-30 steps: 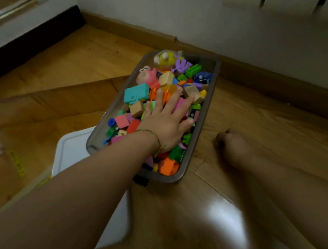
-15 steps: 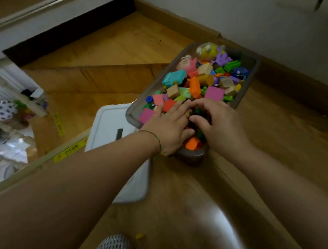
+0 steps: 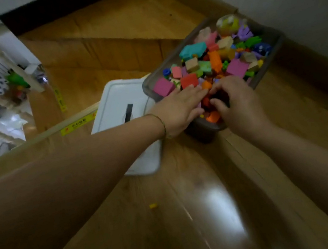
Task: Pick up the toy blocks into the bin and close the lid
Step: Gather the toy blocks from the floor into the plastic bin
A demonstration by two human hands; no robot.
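The left hand [image 3: 178, 109] presses flat, fingers straight, on the toy blocks [image 3: 192, 65] heaped at the near end of the bin [image 3: 201, 134]. Beside it the right hand [image 3: 239, 103] digs curled fingers into the same heap, too blurred and buried to tell whether it grips a piece. The white lid [image 3: 116, 102] lies left of the bin, partly hidden by the left forearm [image 3: 78, 160]. A small yellow block [image 3: 153, 205] sits well short of the bin.

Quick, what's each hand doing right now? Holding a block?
Left hand: open, fingers flat on the blocks in the bin.
Right hand: fingers curled into the blocks; cannot tell if it holds one.
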